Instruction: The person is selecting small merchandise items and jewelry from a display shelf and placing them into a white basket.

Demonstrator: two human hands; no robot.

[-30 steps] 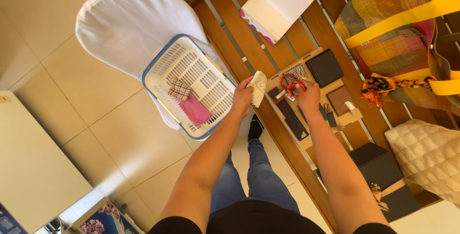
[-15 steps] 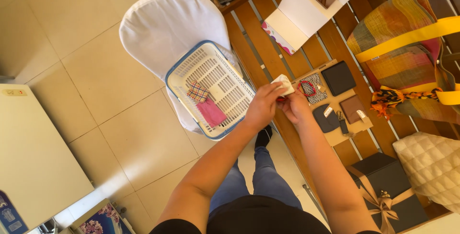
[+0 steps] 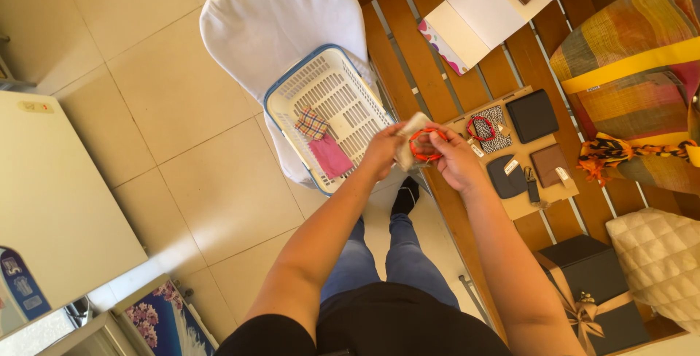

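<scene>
My left hand [image 3: 383, 153] holds a small pale pouch [image 3: 409, 146] at the edge of the wooden slatted table [image 3: 408, 49]. My right hand [image 3: 453, 159] grips a red cord loop [image 3: 425, 144] against the pouch. Both hands meet just right of the white and blue plastic basket [image 3: 292, 93], which rests on a white covered chair [image 3: 277, 13]. A checked cloth piece [image 3: 312, 122] and a pink one [image 3: 330, 156] lie inside the basket.
A cardboard sheet [image 3: 522, 203] on the table carries small wallets, a patterned pouch and another red loop [image 3: 481, 128]. A woven striped bag [image 3: 627, 79], white paper [image 3: 474, 13], a dark gift box [image 3: 590, 276] and a quilted cushion [image 3: 656, 261] sit nearby. A white cabinet [image 3: 58, 195] stands left.
My right hand lifted the red loop off the cardboard sheet and brought it to the pale pouch in my left hand. The hands now meet by the basket.
</scene>
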